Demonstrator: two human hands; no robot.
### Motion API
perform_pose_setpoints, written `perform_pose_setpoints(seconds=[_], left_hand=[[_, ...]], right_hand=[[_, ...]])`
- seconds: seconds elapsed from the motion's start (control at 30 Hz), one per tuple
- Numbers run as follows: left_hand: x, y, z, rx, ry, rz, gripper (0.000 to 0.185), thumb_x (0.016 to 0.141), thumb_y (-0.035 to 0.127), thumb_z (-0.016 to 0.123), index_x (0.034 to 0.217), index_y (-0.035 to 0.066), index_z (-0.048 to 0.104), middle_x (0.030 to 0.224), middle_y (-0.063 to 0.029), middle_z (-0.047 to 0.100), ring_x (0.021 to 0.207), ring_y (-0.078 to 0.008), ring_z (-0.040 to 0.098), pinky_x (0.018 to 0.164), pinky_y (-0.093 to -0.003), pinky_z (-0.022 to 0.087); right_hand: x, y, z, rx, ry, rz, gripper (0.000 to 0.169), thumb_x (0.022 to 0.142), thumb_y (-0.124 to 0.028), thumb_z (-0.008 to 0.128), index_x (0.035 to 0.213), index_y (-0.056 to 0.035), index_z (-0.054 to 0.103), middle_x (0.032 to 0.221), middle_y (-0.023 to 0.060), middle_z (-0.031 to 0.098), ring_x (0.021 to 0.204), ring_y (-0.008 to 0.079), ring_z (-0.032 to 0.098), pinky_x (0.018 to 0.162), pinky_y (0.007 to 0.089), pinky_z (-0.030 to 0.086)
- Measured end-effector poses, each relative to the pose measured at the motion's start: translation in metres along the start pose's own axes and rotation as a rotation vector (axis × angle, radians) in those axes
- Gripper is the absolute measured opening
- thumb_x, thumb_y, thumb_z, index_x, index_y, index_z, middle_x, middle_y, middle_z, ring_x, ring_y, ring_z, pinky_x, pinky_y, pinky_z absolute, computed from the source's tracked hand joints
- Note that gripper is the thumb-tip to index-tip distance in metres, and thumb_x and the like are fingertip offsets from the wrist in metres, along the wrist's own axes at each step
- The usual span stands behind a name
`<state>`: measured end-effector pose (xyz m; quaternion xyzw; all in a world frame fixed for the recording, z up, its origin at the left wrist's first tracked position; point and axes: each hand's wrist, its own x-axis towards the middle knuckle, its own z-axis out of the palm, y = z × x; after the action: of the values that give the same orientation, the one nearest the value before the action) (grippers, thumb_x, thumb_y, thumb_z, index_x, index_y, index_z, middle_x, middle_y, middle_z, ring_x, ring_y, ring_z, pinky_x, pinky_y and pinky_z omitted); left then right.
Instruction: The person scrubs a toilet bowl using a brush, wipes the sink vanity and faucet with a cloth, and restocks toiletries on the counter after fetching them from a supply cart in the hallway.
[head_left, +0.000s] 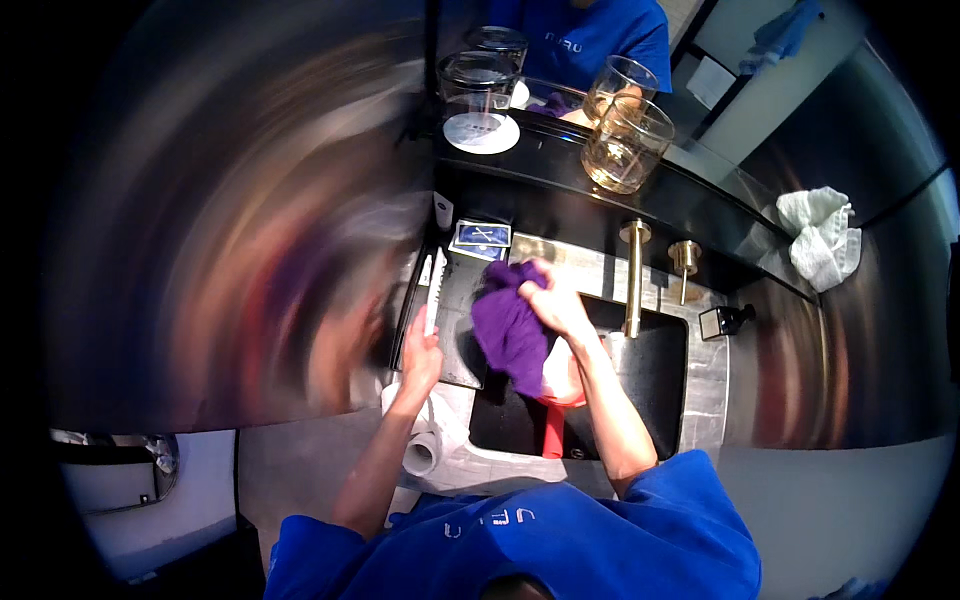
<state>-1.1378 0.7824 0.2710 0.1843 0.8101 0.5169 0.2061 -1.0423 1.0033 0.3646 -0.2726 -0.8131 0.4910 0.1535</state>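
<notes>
My right hand (556, 304) grips a bunched purple cloth (510, 330), which hangs over the black tray's right edge and the sink's left side. My left hand (422, 352) has its fingers around the lower end of a slim white packet (435, 289) at the left of the black tray (459, 330). Two flat blue-and-white packets (482, 235) lie at the tray's far end. In the black sink (656, 382) rests a red-handled item (553, 431) with a pale head, partly hidden by the cloth and my right forearm.
A brass spout (634, 289) and a brass tap handle (684, 257) project above the counter. Drinking glasses (622, 154) stand on the black shelf (540, 154) near a white disc (481, 133). A small dark bottle (726, 321) and a white paper roll (421, 453) flank the sink.
</notes>
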Motion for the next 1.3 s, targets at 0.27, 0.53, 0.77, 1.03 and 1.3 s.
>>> perform_pose_setpoints(seconds=[0.27,0.53,0.77,1.03,1.3], left_hand=[[-0.017,0.058,0.021,0.585,-0.174,0.223,0.067,0.076,0.017,0.066,0.135,0.002,0.038,0.136,-0.0255,0.032,0.126,-0.042,0.032,0.102,-0.0469,0.03],[-0.131,0.07,-0.071,0.647,-0.247,0.406,0.058,0.076,0.025,0.07,0.124,-0.001,0.051,0.131,-0.027,0.041,0.124,-0.0425,0.036,0.105,-0.0461,0.027],[-0.185,0.056,-0.081,0.496,-0.258,0.239,0.083,0.061,0.024,0.084,0.13,0.002,0.045,0.139,-0.0324,0.026,0.123,-0.0442,0.038,0.101,-0.0466,0.035],[-0.175,0.06,-0.077,0.515,-0.294,0.22,0.088,0.062,0.029,0.083,0.136,0.009,0.04,0.14,-0.0256,0.028,0.122,-0.0421,0.04,0.098,-0.0455,0.039],[-0.133,0.159,-0.057,0.368,-0.082,0.692,0.077,0.066,0.029,0.08,0.127,-0.003,0.045,0.129,-0.0227,0.044,0.117,-0.0386,0.045,0.097,-0.0437,0.038]], right_hand=[[0.026,0.097,0.014,-0.834,0.343,-0.391,0.053,0.065,-0.006,0.062,0.117,-0.015,0.058,0.125,0.0176,0.05,0.115,0.0368,0.045,0.092,0.0441,0.043],[-0.072,0.186,-0.125,-0.841,0.866,0.03,0.053,0.07,0.001,0.053,0.121,-0.0114,0.055,0.119,0.0193,0.054,0.107,0.0398,0.05,0.092,0.0451,0.044],[-0.063,0.049,-0.168,0.056,1.071,-0.189,0.036,0.083,0.002,0.055,0.119,0.0001,0.054,0.111,0.014,0.062,0.104,0.0211,0.058,0.094,0.0314,0.042],[0.046,0.021,-0.119,-0.174,0.968,-0.312,0.038,0.068,0.0,0.064,0.103,-0.008,0.052,0.099,0.0192,0.051,0.096,0.0376,0.053,0.084,0.0419,0.044],[-0.099,-0.049,-0.157,0.337,0.926,-0.485,0.031,0.08,0.009,0.056,0.11,0.001,0.054,0.099,0.0094,0.063,0.095,0.0158,0.06,0.09,0.0282,0.046]])
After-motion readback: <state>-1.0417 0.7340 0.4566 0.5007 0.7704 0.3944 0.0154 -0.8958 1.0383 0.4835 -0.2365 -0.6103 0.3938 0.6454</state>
